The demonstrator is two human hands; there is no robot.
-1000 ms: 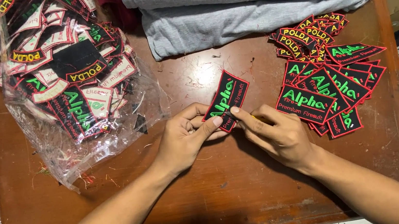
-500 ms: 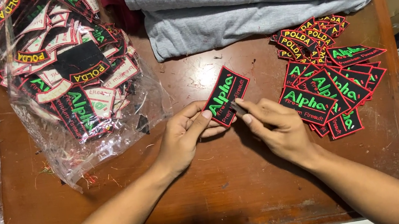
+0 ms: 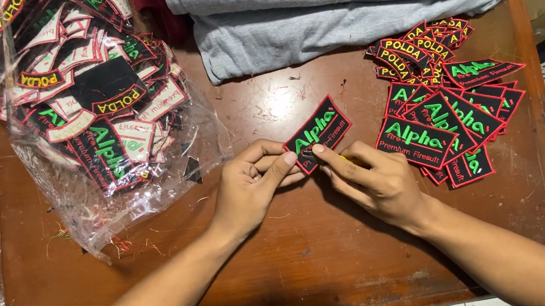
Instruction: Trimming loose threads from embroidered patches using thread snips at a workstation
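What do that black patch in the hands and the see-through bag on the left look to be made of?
Patch: apparently black fabric, matte, with raised green lettering and a red stitched-looking border, likely embroidery. Both hands, left hand and right hand, pinch it. Bag: thin clear plastic, judging by glossy crinkles and visible contents.

Patch bag [image 3: 88, 108] left, patch pile [image 3: 450, 99] right, folded cloth [image 3: 350, 0] behind.

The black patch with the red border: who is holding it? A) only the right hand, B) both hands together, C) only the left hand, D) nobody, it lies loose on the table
B: the left hand and the right hand both pinch the lower edge of the patch above the wooden table.
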